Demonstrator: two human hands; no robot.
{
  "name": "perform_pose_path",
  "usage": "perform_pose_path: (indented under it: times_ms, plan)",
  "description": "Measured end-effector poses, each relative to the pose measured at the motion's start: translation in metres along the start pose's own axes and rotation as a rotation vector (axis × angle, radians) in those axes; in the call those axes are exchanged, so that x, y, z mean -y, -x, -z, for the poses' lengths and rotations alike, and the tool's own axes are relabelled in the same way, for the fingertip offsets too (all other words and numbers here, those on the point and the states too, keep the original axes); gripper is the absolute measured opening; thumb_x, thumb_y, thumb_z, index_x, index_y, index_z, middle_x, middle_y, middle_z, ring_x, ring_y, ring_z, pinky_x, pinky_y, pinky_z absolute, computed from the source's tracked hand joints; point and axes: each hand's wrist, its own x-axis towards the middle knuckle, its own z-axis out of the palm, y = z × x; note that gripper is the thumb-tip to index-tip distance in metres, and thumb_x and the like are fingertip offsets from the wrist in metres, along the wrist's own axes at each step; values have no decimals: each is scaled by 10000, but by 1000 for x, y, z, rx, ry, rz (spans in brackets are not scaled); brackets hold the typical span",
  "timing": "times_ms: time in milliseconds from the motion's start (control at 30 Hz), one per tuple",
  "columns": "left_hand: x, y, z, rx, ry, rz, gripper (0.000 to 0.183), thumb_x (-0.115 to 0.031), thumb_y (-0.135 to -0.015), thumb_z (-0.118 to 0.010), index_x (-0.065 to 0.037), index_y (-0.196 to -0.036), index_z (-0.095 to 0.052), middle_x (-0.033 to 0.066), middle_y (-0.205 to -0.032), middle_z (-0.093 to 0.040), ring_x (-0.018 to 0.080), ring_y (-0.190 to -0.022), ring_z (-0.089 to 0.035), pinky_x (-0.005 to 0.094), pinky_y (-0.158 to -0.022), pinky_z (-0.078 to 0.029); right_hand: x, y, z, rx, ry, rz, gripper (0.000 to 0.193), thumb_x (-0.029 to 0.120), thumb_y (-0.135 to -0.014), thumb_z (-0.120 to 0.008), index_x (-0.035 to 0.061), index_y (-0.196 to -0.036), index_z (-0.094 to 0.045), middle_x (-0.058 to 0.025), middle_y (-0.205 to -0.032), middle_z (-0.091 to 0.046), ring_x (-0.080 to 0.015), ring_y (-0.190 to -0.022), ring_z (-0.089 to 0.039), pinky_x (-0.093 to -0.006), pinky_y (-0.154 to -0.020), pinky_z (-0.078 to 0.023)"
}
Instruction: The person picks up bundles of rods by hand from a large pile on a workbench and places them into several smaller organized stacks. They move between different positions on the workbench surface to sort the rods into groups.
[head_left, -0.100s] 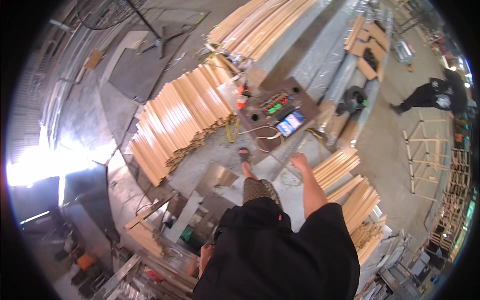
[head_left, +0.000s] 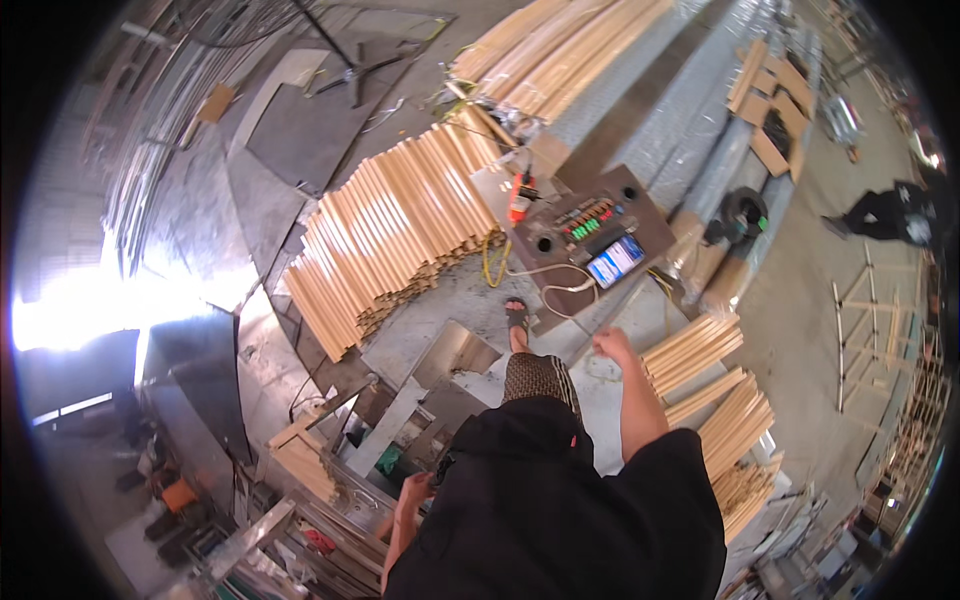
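Observation:
I stand over a workshop floor with my sandalled foot (head_left: 517,316) stepping forward. My right hand (head_left: 612,346) hangs out in front of my hip with loosely spread fingers and nothing in it, above the floor beside a stack of short wooden slats (head_left: 700,345). My left hand (head_left: 414,490) hangs low at my side against my dark shirt, and its fingers are too small to read. Ahead of my foot lies a brown board (head_left: 640,215) carrying a lit phone (head_left: 615,260), a row of coloured bits (head_left: 590,215) and an orange power tool (head_left: 520,197).
A big pile of wooden slats (head_left: 390,230) lies left of the board, and longer ones (head_left: 560,50) lie beyond. More slats (head_left: 735,430) are stacked at my right. Metal sheets (head_left: 200,260) and machinery sit to the left. Another person (head_left: 890,215) bends over at far right.

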Motion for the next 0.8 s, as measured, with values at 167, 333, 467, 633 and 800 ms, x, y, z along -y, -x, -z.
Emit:
perform_pose_path:
  times_ms: [167, 333, 467, 633, 800]
  plan:
    - [-135, 25, -7, 33, 69, 260, 562, -491, -918, -595, 50, -1052, -668, 108, -904, -694, 203, -712, -700, 332, -580, -541, -12, 18, -62, 330, 341, -94, 244, 216, -812, -628, -12, -856, -705, -132, -768, -706, -206, -611, -692, -331, -531, -547]
    - [-139, 6, 31, 58, -35, 64, 478, -445, -907, -629, 26, -973, -680, 75, -746, -642, 150, -641, -602, 321, -576, -506, 16, 0, -110, 279, 683, 256, 267, 198, -804, -611, -20, -929, -702, -141, -784, -711, -209, -625, -699, -336, -570, -564]
    - [-165, 16, 69, 152, -101, 64, 370, -373, -935, -600, -9, -933, -669, 13, -729, -589, 102, -671, -510, 327, -598, -443, 85, -16, -121, 333, 411, -6, 224, 146, -819, -616, -11, -959, -694, -109, -791, -710, -178, -594, -677, -306, -550, -548]
    - [-162, 7, 116, 339, -163, 6, 366, -362, -922, -612, -46, -1096, -674, 46, -835, -665, 119, -755, -575, 319, -671, -501, 151, -39, -141, 414, 340, -101, 198, 130, -862, -614, -4, -993, -679, -94, -806, -703, -158, -626, -670, -281, -531, -521]
    - [-164, -39, 175, 493, -204, 10, 383, -379, -930, -603, -39, -1093, -673, 47, -876, -685, 127, -782, -619, 313, -696, -517, 191, -56, -195, 403, 292, -105, 191, 158, -878, -621, 0, -969, -677, -82, -797, -698, -145, -620, -658, -277, -525, -501]
